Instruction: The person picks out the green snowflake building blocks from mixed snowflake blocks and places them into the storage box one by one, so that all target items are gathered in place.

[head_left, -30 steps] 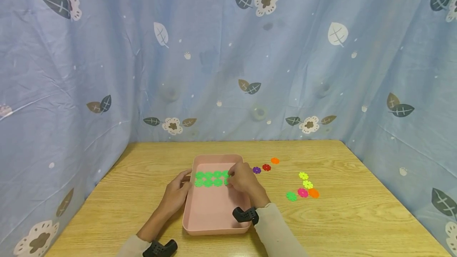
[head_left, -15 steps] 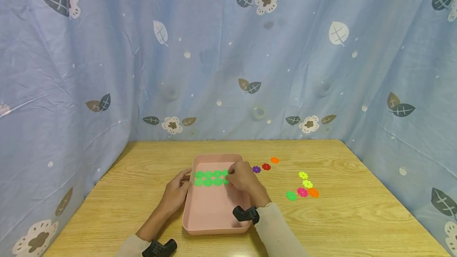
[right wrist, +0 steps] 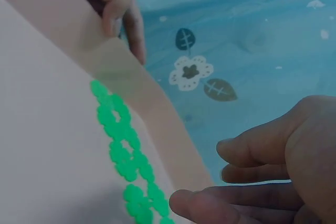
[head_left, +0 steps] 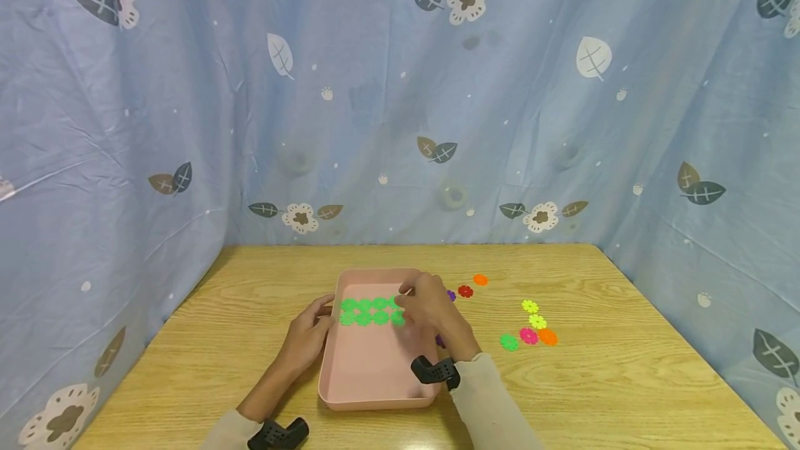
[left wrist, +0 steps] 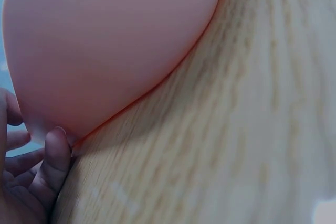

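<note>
Pink tray sits on the desk, near the front edge, slightly left of centre. Long axis runs front to back, away from the person; short sides face the person and the curtain.

Green flower strip: interlocked green discs in two rows, lying flat in the far half of the tray. Its long axis runs left-right, across the tray's long axis.

Left hand: on the tray's left wall, fingers curled against the rim, holding it. Left wrist view shows a fingertip pressed to the tray's outer wall where it meets the desk; head view doesn't resolve that contact.

Right hand: over the right end of the green strip, fingers loosely bent and released. Right wrist view shows the fingers just above the strip's end with nothing gripped; whether a fingertip touches a disc I can't tell, view is blurred there.

Right wrist view also catches the left hand's fingers hooked over the far tray rim, and shows the strip as a zigzag chain. Head view alone shows the loose discs on the desk right of the tray: purple, red, orange, plus a cluster further right with yellow, green, pink.
</note>
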Demonstrator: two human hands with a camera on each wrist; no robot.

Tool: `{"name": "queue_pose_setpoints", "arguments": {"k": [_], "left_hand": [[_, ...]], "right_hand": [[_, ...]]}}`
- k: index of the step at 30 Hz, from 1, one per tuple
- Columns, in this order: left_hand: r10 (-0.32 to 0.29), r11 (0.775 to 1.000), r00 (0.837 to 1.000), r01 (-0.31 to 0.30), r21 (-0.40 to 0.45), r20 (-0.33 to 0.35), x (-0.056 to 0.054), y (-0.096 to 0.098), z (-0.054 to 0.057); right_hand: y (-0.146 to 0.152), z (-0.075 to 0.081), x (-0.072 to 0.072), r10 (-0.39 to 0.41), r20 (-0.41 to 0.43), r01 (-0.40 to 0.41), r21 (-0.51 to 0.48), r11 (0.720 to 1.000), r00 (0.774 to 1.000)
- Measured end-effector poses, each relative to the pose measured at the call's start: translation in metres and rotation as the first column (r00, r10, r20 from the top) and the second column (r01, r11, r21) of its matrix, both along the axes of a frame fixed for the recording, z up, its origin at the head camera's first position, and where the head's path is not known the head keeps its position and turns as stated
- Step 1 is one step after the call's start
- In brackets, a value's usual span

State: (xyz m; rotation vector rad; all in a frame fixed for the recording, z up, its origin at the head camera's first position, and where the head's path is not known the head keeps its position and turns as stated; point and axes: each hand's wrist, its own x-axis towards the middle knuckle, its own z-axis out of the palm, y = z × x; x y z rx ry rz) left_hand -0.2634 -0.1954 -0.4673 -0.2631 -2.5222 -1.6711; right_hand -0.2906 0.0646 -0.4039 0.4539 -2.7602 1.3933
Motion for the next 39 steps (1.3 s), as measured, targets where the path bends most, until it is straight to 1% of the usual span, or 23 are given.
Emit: {"name": "queue_pose_setpoints", "arguments": {"k": [2, 6, 9, 12, 16, 21, 24, 27, 29, 35, 39], "left_hand": [[-0.002, 1.0, 1.0, 0.002, -0.001, 0.0, 0.0, 0.0, 0.0], [0.004, 1.0, 1.0, -0.004, -0.004, 0.0, 0.0, 0.0, 0.0], [0.009, 1.0, 1.0, -0.009, -0.004, -0.003, 0.0, 0.0, 0.0], [0.014, 1.0, 1.0, -0.014, -0.005, -0.007, 0.0, 0.0, -0.001], [0.012, 1.0, 1.0, -0.012, -0.004, -0.007, 0.001, 0.0, -0.001], [0.001, 1.0, 1.0, -0.001, 0.011, 0.0, 0.0, -0.001, -0.001], [-0.007, 1.0, 1.0, 0.007, 0.021, 0.003, 0.0, -0.001, -0.001], [-0.017, 0.999, 1.0, 0.017, 0.03, 0.004, 0.0, -0.001, -0.002], [-0.016, 0.999, 1.0, 0.016, 0.029, 0.002, 0.0, -0.002, -0.003], [-0.013, 1.0, 1.0, 0.013, 0.027, 0.007, 0.0, -0.001, -0.002], [-0.022, 0.999, 1.0, 0.022, 0.03, 0.009, 0.0, -0.002, -0.001]], "right_hand": [[0.002, 0.005, 0.003, 0.009, -0.003, -0.009, -0.018, 1.0, 1.0], [0.008, 0.015, 0.01, 0.027, -0.035, -0.029, -0.053, 0.998, 0.999], [0.014, 0.022, 0.015, 0.017, -0.055, -0.021, -0.072, 0.997, 0.998], [0.021, 0.029, 0.018, -0.011, -0.102, 0.007, -0.037, 0.999, 0.995], [0.032, 0.035, 0.024, -0.03, -0.188, 0.036, 0.033, 0.999, 0.982], [0.05, 0.038, 0.03, -0.035, -0.224, 0.056, 0.088, 0.995, 0.974], [0.063, 0.037, 0.033, -0.014, -0.214, 0.045, 0.138, 0.989, 0.977], [0.077, 0.034, 0.034, 0.019, -0.183, 0.018, 0.199, 0.98, 0.983], [0.087, 0.03, 0.035, 0.025, -0.16, 0.012, 0.225, 0.974, 0.987], [0.121, 0.016, 0.034, 0.015, -0.073, 0.001, 0.217, 0.976, 0.997], [0.142, 0.011, 0.034, 0.03, -0.012, -0.027, 0.207, 0.978, 0.999]]}}
